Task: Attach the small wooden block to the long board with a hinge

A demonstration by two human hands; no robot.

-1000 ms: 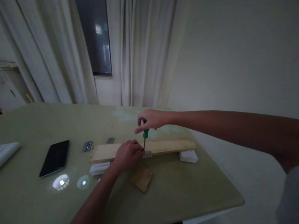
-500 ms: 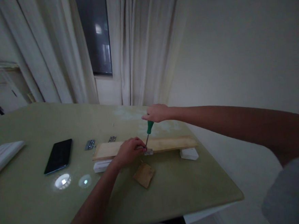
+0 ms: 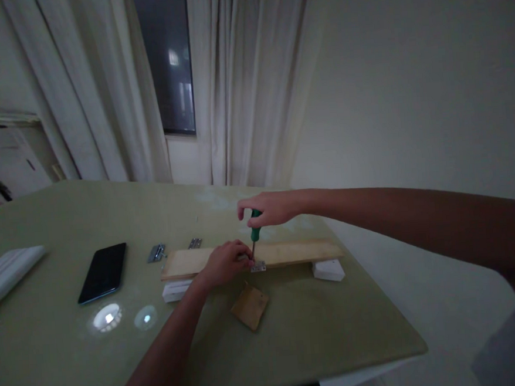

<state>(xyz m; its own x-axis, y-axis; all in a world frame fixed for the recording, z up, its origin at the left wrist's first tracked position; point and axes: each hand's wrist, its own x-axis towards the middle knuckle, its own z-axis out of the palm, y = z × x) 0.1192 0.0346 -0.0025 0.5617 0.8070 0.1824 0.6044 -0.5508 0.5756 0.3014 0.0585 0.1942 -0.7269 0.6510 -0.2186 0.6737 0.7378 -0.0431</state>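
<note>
In the head view my right hand [image 3: 265, 209] is closed round the green handle of a screwdriver [image 3: 255, 234], which stands nearly upright. Its tip meets a small metal hinge [image 3: 258, 267] at the front edge of a wooden board [image 3: 299, 252]. Resting on the board, my left hand [image 3: 229, 261] has its fingers bunched beside the screwdriver tip and the hinge; what they pinch is hidden. Two white blocks [image 3: 329, 270] hold the board up near its ends. In front lies a small square brown piece [image 3: 250, 308], flat on the table.
The green table [image 3: 338, 334] has its right edge near the wall. Behind the board lies another metal hinge [image 3: 194, 243], with packaged hardware [image 3: 156, 253] to its left. A black tablet [image 3: 103, 272] and a long white object [image 3: 11, 272] lie further left.
My right hand has come down a little and its fingers have shifted from the top of the screwdriver handle to its sides. The screwdriver is more upright. My left hand stays in place.
</note>
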